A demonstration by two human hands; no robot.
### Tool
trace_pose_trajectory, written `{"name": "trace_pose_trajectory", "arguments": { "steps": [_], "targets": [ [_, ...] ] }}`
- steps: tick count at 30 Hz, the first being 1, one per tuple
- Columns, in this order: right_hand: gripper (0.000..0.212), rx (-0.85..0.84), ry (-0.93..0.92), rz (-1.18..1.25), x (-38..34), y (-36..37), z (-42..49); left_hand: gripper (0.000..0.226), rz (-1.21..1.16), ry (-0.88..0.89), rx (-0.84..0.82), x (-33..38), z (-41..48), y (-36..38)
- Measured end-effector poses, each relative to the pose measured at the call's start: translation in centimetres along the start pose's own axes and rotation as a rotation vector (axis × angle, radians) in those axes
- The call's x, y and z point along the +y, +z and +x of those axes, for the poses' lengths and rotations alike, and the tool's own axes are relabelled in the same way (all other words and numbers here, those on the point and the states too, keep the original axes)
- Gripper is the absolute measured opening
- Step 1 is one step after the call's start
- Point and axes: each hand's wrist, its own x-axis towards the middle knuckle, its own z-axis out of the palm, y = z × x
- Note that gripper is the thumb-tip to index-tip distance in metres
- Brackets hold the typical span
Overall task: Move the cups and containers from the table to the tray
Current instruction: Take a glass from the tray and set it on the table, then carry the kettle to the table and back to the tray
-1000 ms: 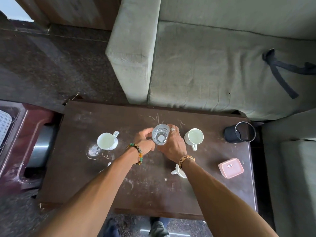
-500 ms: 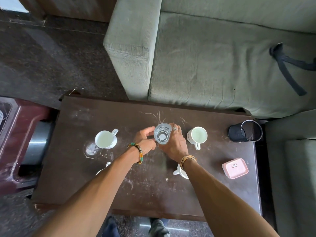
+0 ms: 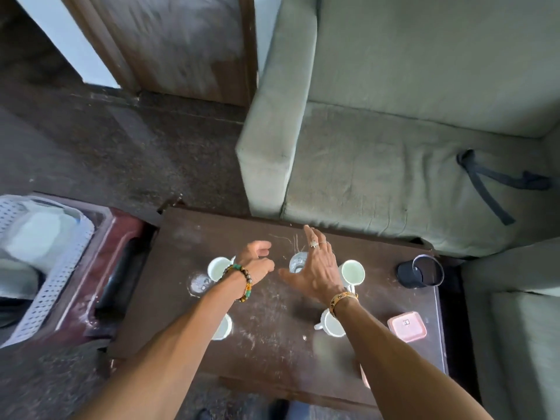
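Note:
On the dark table (image 3: pixel 272 322) a clear glass (image 3: pixel 297 262) stands upright between my hands. My right hand (image 3: pixel 315 268) is spread open beside and partly over it, holding nothing. Left of the glass, my left hand (image 3: pixel 257 262) hovers with loosely curled, empty fingers. White cups sit at the left (image 3: pixel 217 268), the right (image 3: pixel 353 272), the near right (image 3: pixel 331 324) and half hidden under my left forearm (image 3: pixel 223 327). A second clear glass (image 3: pixel 198 283) stands at the far left. A black mesh cup (image 3: pixel 419 271) and a pink lidded box (image 3: pixel 406 325) are at the right end.
A white perforated tray (image 3: pixel 54 280) rests on a dark red stand (image 3: pixel 115 256) left of the table. A green sofa (image 3: pixel 394 165) runs along the far side with a black strap (image 3: pixel 491 183) on its seat. Another green seat (image 3: pixel 521 313) is at the right.
Both hands have let go of the clear glass and opened away from it. The camera has tilted up and turned left, bringing the white tray into view.

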Motion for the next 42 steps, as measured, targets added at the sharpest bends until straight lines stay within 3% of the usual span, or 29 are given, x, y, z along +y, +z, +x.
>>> {"name": "trace_pose_trajectory", "arguments": {
  "steps": [6,12,20,27,32,42],
  "targets": [
    [0.102,0.126,-0.201,0.026,-10.7,-6.2,-1.2,0.047,-0.193,0.109,0.148,4.7,-7.5,-8.8],
    [0.098,0.118,-0.375,0.063,-20.0,-5.4,-3.7,0.024,-0.351,0.174,0.344,4.8,-14.2,-16.8],
    [0.099,-0.017,-0.509,0.086,-28.6,0.2,-9.5,0.037,-0.493,0.203,0.592,-2.4,-21.3,-23.8],
    [0.102,-0.11,-0.544,-0.016,-35.1,4.1,-13.5,0.025,-0.54,0.171,0.642,-8.7,-26.8,-30.1],
    [0.105,-0.151,-0.62,-0.057,-42.1,6.4,-16.7,0.021,-0.413,0.159,0.706,-12.7,-31.4,-37.0],
    [0.1,-0.273,-0.643,-0.136,-46.8,13.1,-18.5,0.012,-0.657,0.058,0.787,-19.4,-34.6,-41.1]
  ]
}}
